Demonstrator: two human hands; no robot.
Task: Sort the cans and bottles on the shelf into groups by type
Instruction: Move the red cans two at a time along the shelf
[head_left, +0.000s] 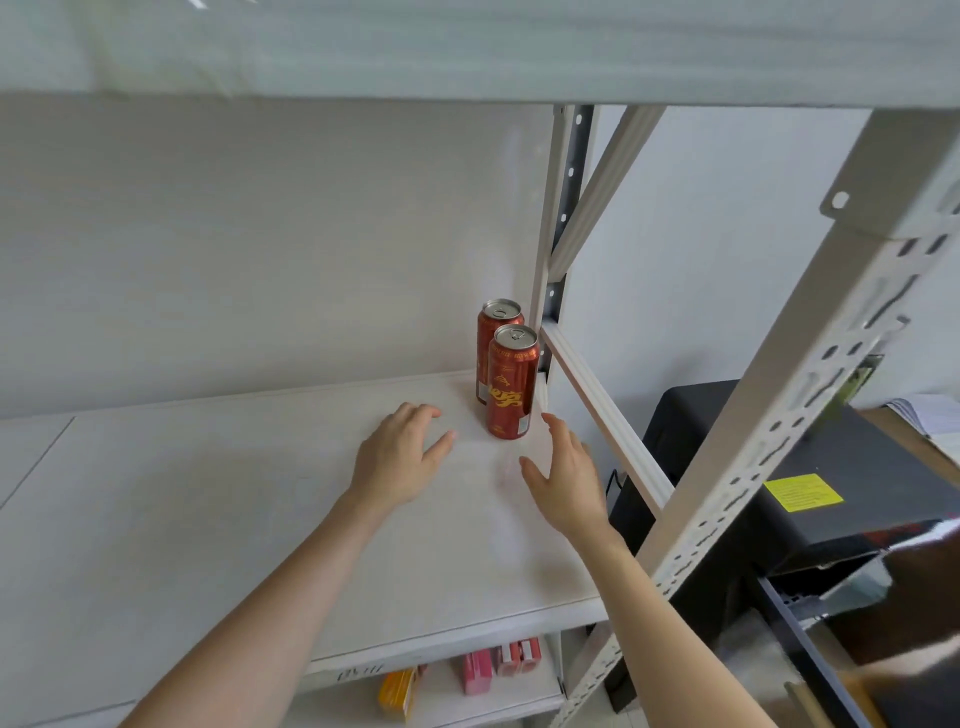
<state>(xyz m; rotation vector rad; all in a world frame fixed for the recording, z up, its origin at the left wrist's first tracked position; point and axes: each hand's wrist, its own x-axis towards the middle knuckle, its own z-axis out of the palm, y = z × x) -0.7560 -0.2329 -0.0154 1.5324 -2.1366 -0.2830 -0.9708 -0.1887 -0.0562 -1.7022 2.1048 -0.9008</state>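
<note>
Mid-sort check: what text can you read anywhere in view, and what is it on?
Nothing can be quoted with confidence.
Gold characters and rim print on the front red can: blurred.
Print on the rear red can: blurred.
Print on the yellow sticker on the black case: too small.
Dark handwriting on the shelf edge: illegible.
Labels on the pink boxes below: blurred.

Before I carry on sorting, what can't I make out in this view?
Head view, rear can: lower body hidden behind front can.
Head view, shelf: left end cut off by frame edge.
Head view, boxes below: half hidden by the shelf board, blurred.
Head view, yellow label: print too small.
</note>
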